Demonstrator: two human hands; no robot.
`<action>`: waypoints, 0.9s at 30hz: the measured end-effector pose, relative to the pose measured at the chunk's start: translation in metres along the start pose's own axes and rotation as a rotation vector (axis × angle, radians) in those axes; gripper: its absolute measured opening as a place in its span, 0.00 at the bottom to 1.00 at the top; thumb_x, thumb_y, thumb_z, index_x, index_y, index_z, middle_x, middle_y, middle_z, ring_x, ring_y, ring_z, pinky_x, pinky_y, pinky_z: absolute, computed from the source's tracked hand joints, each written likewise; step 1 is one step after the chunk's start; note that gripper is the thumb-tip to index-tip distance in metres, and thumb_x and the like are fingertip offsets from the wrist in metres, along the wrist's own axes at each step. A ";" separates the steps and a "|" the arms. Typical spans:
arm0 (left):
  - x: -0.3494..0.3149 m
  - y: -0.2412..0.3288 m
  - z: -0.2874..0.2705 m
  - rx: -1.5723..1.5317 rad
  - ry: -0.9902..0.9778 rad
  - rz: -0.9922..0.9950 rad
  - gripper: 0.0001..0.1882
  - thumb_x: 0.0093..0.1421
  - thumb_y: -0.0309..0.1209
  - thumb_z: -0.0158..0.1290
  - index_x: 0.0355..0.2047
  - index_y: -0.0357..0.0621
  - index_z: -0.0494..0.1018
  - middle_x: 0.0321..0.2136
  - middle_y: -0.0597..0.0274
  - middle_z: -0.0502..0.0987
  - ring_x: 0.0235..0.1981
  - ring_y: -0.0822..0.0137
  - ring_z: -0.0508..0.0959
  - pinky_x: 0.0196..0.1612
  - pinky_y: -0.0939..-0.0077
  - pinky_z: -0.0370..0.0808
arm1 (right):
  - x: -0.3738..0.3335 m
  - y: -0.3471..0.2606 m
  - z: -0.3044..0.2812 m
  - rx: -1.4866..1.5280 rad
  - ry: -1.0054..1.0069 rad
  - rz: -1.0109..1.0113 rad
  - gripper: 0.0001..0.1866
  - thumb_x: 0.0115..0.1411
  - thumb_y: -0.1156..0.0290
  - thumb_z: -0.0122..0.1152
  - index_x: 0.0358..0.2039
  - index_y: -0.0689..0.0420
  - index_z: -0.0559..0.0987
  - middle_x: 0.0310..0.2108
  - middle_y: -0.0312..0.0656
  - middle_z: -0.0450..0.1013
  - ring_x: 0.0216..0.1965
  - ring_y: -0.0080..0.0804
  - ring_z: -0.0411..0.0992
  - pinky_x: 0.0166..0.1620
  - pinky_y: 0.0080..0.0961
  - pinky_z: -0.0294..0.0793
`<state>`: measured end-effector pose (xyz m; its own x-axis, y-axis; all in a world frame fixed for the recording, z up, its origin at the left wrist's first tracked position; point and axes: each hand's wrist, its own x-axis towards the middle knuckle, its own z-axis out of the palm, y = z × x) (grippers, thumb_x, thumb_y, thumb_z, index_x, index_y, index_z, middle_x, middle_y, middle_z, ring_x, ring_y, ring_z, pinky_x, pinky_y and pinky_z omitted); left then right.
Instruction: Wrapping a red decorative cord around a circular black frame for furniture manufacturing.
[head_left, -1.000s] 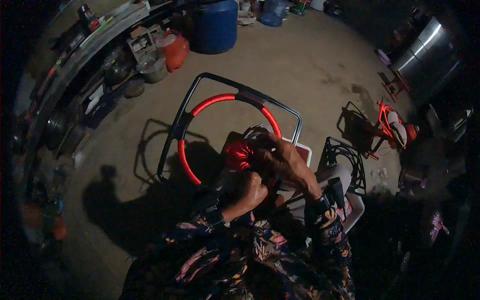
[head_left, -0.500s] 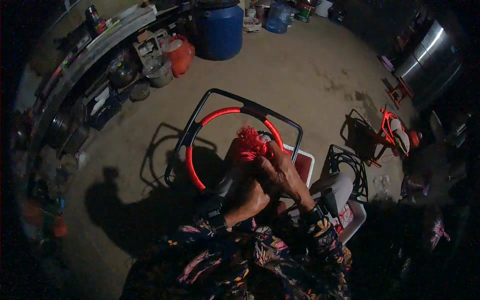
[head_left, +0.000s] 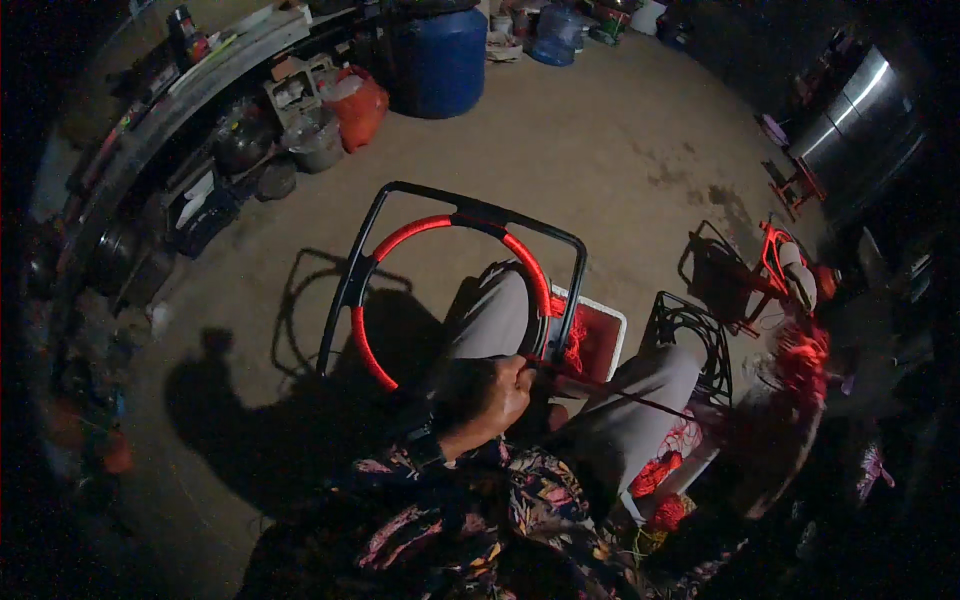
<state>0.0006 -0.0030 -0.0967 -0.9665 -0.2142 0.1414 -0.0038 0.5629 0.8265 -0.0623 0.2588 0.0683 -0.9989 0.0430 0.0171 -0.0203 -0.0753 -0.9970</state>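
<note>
A black metal frame [head_left: 355,262] stands before me, its round ring [head_left: 410,238] wound in red cord over several stretches. My left hand [head_left: 497,402] is closed at the ring's near right side; its fingers partly hide what they grip. Far out to the right, my right hand [head_left: 792,392] is smeared by motion and carries a bundle of red cord [head_left: 803,352]. A dark red strand [head_left: 650,403] stretches between the two hands, across my right knee.
A white-rimmed box [head_left: 622,330] with red cord stands behind the frame. Right of my knee lies another black frame [head_left: 722,350]; more red cord [head_left: 658,474] lies beside my leg. A small red chair [head_left: 775,255] is farther right. A blue barrel [head_left: 437,65] stands at the back.
My right hand has swung from the ring far out to the right with the red bundle, drawing out the strand. The frame has shifted slightly left; my left hand stays near it.
</note>
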 end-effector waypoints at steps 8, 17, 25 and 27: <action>-0.005 0.027 -0.025 0.072 -0.164 0.013 0.12 0.57 0.35 0.53 0.24 0.38 0.69 0.20 0.43 0.72 0.23 0.46 0.75 0.25 0.58 0.68 | -0.027 0.038 -0.055 -0.040 0.187 0.051 0.22 0.56 0.59 0.58 0.47 0.58 0.71 0.36 0.38 0.72 0.32 0.28 0.71 0.35 0.24 0.71; -0.020 0.035 -0.013 -0.021 -0.061 0.162 0.07 0.56 0.27 0.53 0.26 0.38 0.67 0.19 0.47 0.70 0.22 0.46 0.72 0.24 0.58 0.67 | -0.051 0.108 -0.031 0.146 0.106 0.357 0.18 0.56 0.63 0.58 0.44 0.59 0.72 0.32 0.35 0.73 0.26 0.24 0.69 0.29 0.23 0.70; -0.017 0.051 -0.029 0.288 -0.303 0.447 0.01 0.53 0.21 0.50 0.27 0.36 0.69 0.26 0.53 0.69 0.29 0.52 0.73 0.29 0.62 0.72 | -0.063 0.101 0.031 0.191 0.131 0.493 0.21 0.52 0.62 0.66 0.41 0.60 0.73 0.34 0.39 0.74 0.29 0.25 0.72 0.32 0.22 0.73; -0.023 0.043 -0.022 0.282 -0.274 0.376 0.04 0.51 0.20 0.50 0.29 0.35 0.70 0.27 0.55 0.70 0.30 0.55 0.74 0.30 0.64 0.73 | -0.067 0.132 0.018 0.030 0.074 0.535 0.23 0.51 0.60 0.67 0.41 0.61 0.74 0.35 0.39 0.73 0.30 0.25 0.71 0.35 0.23 0.72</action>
<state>0.0286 0.0090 -0.0525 -0.9457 0.2383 0.2209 0.3232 0.7607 0.5630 0.0011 0.2279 -0.0630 -0.8645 0.0613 -0.4989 0.4882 -0.1342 -0.8624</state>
